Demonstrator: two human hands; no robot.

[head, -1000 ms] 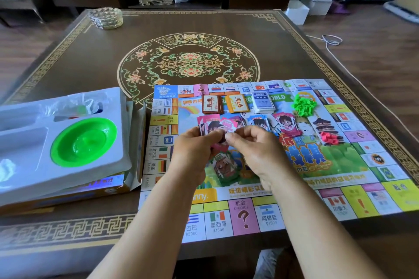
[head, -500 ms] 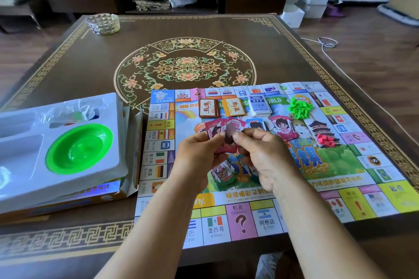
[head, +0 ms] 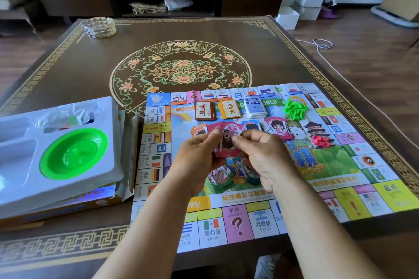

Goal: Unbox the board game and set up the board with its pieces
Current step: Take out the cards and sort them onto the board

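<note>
The paper game board (head: 340, 201) lies flat on the dark table. Above its middle my left hand (head: 195, 161) and my right hand (head: 265, 158) together hold a small stack of pink 5000 play-money notes (head: 227, 142), fingers pinching the top note. Other money stacks lie on the board: orange (head: 196, 129), blue (head: 251, 125), pink (head: 277, 129), and two (head: 221, 180) below my hands. Along the board's far side sit a brown card deck (head: 205, 110), an orange deck (head: 230, 108) and a blue-white deck (head: 255, 107). Green plastic houses (head: 294, 110) and red pieces (head: 320, 141) are piled at the right.
At the left the white plastic box insert (head: 95, 179) with a green bowl (head: 73, 154) and a clear bag of small pieces (head: 68, 118) sits on the open game box (head: 68, 206). A glass ashtray (head: 98, 27) stands at the table's far left corner.
My hands with the pink notes have lifted slightly and stay over the board's middle; the fingers keep working the top note. The camera has tilted a little, nothing else moved.
</note>
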